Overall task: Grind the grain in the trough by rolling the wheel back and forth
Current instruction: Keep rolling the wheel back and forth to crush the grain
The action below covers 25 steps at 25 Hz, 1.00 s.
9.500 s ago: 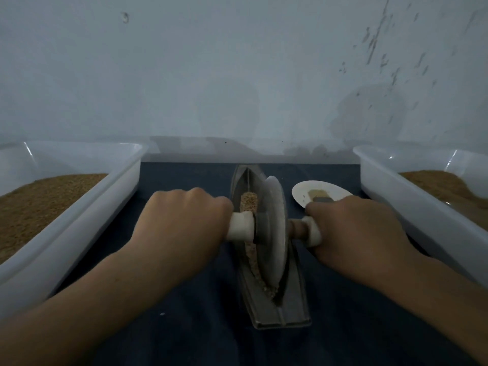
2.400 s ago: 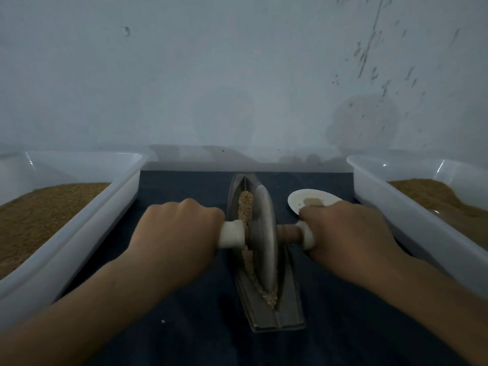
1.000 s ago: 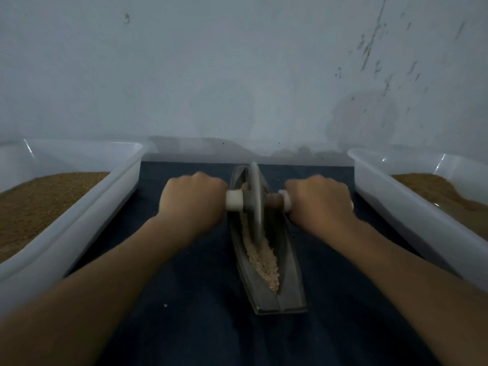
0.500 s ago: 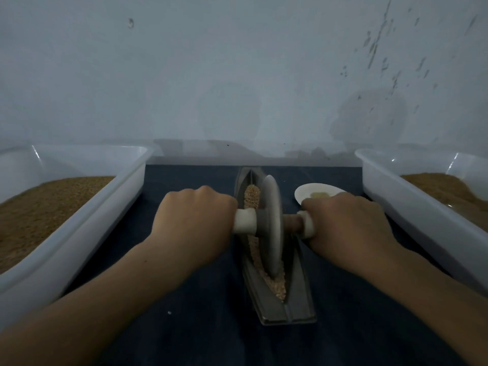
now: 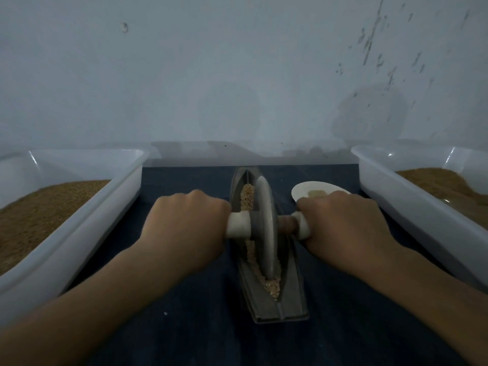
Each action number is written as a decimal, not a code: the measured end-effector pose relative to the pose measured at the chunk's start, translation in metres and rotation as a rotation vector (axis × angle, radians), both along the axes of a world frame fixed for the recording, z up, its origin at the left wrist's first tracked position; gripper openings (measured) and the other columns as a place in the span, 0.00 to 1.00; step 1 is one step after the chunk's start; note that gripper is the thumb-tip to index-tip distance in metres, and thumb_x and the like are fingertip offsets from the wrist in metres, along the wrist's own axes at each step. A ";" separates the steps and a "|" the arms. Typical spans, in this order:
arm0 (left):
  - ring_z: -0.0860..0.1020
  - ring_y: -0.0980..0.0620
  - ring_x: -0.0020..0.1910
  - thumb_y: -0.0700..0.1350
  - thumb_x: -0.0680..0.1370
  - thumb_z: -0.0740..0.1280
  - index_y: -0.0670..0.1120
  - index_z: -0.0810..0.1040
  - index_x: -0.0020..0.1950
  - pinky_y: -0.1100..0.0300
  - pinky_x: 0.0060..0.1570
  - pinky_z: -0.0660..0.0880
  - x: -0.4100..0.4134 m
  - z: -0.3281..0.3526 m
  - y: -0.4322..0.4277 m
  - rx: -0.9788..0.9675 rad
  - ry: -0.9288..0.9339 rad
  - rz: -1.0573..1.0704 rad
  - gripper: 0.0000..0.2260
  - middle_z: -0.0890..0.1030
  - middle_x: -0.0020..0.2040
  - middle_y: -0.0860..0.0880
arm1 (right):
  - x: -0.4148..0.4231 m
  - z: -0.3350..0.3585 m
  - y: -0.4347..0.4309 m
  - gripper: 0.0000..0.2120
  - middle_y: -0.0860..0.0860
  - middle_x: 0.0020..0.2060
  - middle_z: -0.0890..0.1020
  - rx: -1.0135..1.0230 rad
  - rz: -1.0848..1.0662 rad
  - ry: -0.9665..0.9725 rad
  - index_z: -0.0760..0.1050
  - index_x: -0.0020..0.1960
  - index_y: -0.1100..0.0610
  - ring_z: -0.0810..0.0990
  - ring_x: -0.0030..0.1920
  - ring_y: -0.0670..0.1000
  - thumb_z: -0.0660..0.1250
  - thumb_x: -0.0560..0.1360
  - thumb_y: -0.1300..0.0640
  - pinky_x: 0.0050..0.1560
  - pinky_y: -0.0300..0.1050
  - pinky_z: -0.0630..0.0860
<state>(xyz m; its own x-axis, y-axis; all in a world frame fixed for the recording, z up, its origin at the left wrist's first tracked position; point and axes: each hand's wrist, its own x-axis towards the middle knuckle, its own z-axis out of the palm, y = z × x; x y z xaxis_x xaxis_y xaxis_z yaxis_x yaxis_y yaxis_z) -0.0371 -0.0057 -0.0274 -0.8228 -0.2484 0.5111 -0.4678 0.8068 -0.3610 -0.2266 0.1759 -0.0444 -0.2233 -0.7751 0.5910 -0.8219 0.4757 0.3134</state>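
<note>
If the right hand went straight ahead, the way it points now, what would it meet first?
Probably the small white plate lying just beyond the right hand; whether it would strike the plate or pass above it is unclear.

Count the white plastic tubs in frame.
2. The left tub sits along the left edge, the right tub along the right edge, flanking the trough. Others may lie outside the frame.

Left tub [image 5: 87, 233] and right tub [image 5: 422, 220] (brown meal inside) flank a dark cloth [image 5: 184, 339] and saucer [image 5: 306, 190].
</note>
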 end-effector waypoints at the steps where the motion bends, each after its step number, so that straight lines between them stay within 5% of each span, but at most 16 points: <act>1: 0.52 0.56 0.23 0.54 0.61 0.73 0.56 0.62 0.33 0.65 0.26 0.49 -0.003 -0.001 -0.003 -0.004 0.022 -0.021 0.18 0.56 0.27 0.57 | 0.000 0.001 0.000 0.29 0.44 0.25 0.66 0.012 -0.002 0.005 0.53 0.33 0.46 0.62 0.24 0.47 0.76 0.58 0.49 0.28 0.35 0.47; 4: 0.67 0.52 0.27 0.51 0.71 0.68 0.55 0.76 0.43 0.57 0.29 0.63 -0.033 -0.003 -0.022 0.147 -0.011 0.137 0.03 0.69 0.33 0.54 | -0.013 0.008 -0.036 0.20 0.48 0.34 0.76 0.040 -0.051 -0.125 0.59 0.36 0.49 0.74 0.33 0.53 0.73 0.69 0.49 0.30 0.41 0.59; 6: 0.76 0.47 0.38 0.49 0.75 0.65 0.54 0.79 0.49 0.54 0.35 0.69 -0.060 0.010 -0.035 0.197 -0.051 0.171 0.05 0.76 0.41 0.50 | -0.022 0.022 -0.064 0.11 0.52 0.43 0.80 0.077 -0.110 -0.256 0.67 0.41 0.47 0.79 0.44 0.57 0.68 0.76 0.48 0.38 0.47 0.68; 10: 0.76 0.47 0.38 0.49 0.74 0.66 0.54 0.79 0.49 0.55 0.35 0.70 -0.051 0.014 -0.025 0.199 -0.094 0.168 0.06 0.76 0.40 0.51 | -0.021 0.018 -0.051 0.11 0.50 0.41 0.79 0.092 -0.084 -0.268 0.67 0.40 0.48 0.79 0.42 0.56 0.67 0.76 0.47 0.37 0.47 0.70; 12: 0.66 0.53 0.27 0.53 0.70 0.70 0.54 0.75 0.41 0.60 0.27 0.61 -0.021 0.003 -0.006 0.076 -0.047 0.089 0.06 0.68 0.32 0.55 | -0.007 0.004 -0.018 0.19 0.46 0.32 0.74 0.060 -0.018 -0.128 0.60 0.35 0.47 0.72 0.31 0.51 0.72 0.69 0.47 0.28 0.41 0.60; 15: 0.50 0.58 0.24 0.55 0.61 0.75 0.57 0.65 0.33 0.66 0.26 0.47 0.000 0.006 0.003 -0.004 0.007 -0.021 0.18 0.54 0.27 0.57 | 0.006 0.006 0.008 0.25 0.44 0.24 0.64 -0.028 0.006 0.035 0.58 0.32 0.45 0.58 0.24 0.48 0.76 0.58 0.47 0.29 0.35 0.45; 17: 0.57 0.56 0.24 0.54 0.67 0.72 0.56 0.71 0.37 0.62 0.25 0.55 -0.011 -0.002 -0.003 0.090 -0.039 0.038 0.10 0.60 0.29 0.56 | 0.003 0.006 -0.005 0.26 0.44 0.26 0.63 0.028 -0.056 0.012 0.54 0.33 0.47 0.58 0.24 0.47 0.75 0.63 0.47 0.28 0.37 0.47; 19: 0.66 0.51 0.30 0.50 0.73 0.67 0.54 0.77 0.45 0.56 0.31 0.65 -0.038 -0.002 -0.021 0.161 -0.024 0.146 0.02 0.67 0.34 0.53 | -0.012 0.010 -0.040 0.19 0.46 0.31 0.68 0.040 -0.075 -0.140 0.60 0.37 0.48 0.70 0.30 0.52 0.71 0.71 0.48 0.29 0.41 0.57; 22: 0.73 0.47 0.37 0.47 0.76 0.64 0.53 0.79 0.50 0.53 0.37 0.68 -0.067 0.013 -0.039 0.240 -0.043 0.187 0.06 0.75 0.40 0.50 | -0.027 0.024 -0.077 0.10 0.51 0.42 0.79 0.084 -0.125 -0.275 0.67 0.41 0.47 0.80 0.45 0.58 0.66 0.77 0.47 0.40 0.48 0.69; 25: 0.77 0.47 0.38 0.49 0.74 0.67 0.53 0.79 0.50 0.54 0.35 0.68 -0.052 0.012 -0.026 0.197 -0.070 0.162 0.06 0.77 0.41 0.51 | -0.020 0.019 -0.055 0.12 0.50 0.40 0.78 0.092 -0.091 -0.274 0.64 0.39 0.48 0.79 0.42 0.56 0.67 0.75 0.48 0.38 0.48 0.74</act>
